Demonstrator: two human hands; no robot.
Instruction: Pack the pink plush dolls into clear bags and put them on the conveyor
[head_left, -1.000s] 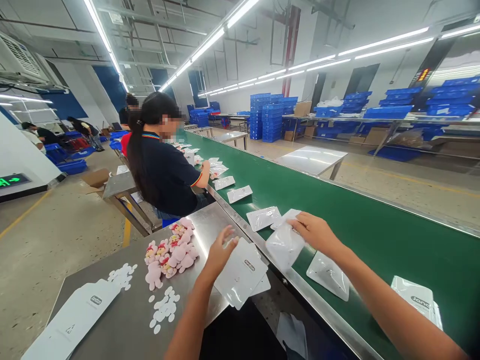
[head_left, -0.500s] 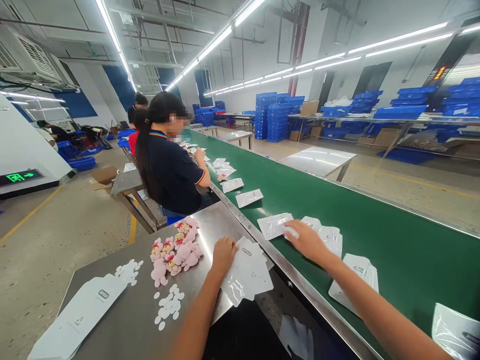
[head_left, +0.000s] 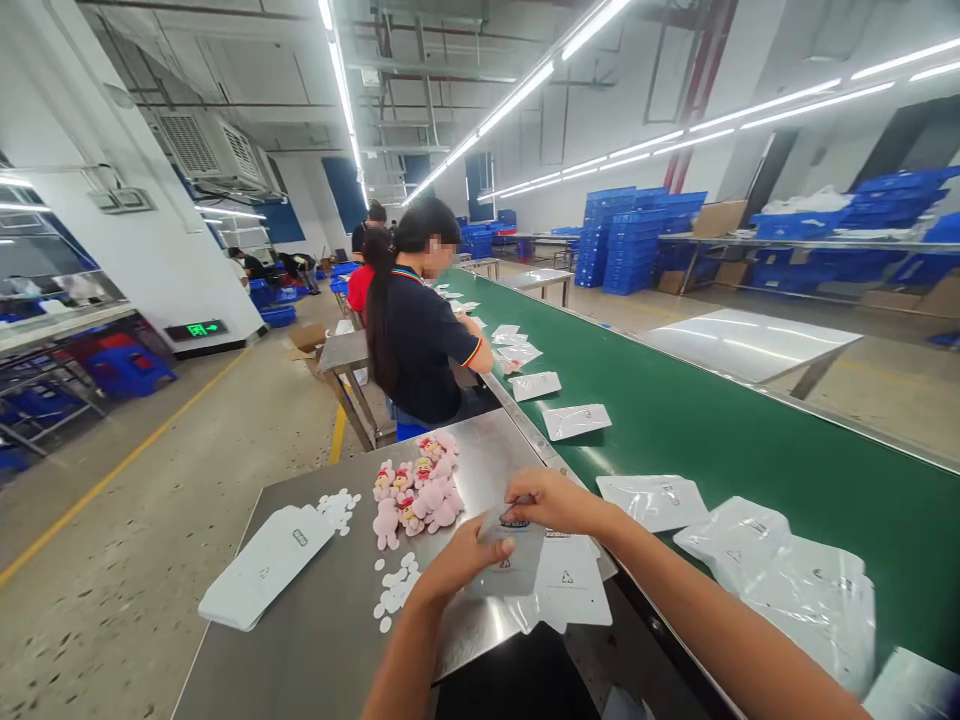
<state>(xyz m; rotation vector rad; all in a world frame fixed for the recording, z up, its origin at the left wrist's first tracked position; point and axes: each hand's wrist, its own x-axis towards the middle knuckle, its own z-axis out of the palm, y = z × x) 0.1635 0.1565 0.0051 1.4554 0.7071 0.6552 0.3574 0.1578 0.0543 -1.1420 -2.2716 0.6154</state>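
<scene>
Over the steel table, my left hand grips the side of a printed plastic pouch, thumb on its face. My right hand pinches the same pouch near its top edge. Under and beside it lie more flat white pouches, overlapping at the table's corner. Left of my hands sits a cluster of pink plush toys. Small white discs are scattered in front of the toys, and a second group of discs lies farther left, by a stack of pouches.
A green conveyor belt runs along the right, with several pouches on it. A co-worker in a dark shirt sits ahead beside the belt. Blue crates and a steel table stand beyond it.
My right hand has moved left from the pouches on the belt to my left hand. A pouch is now lifted between both hands. The view has turned left.
</scene>
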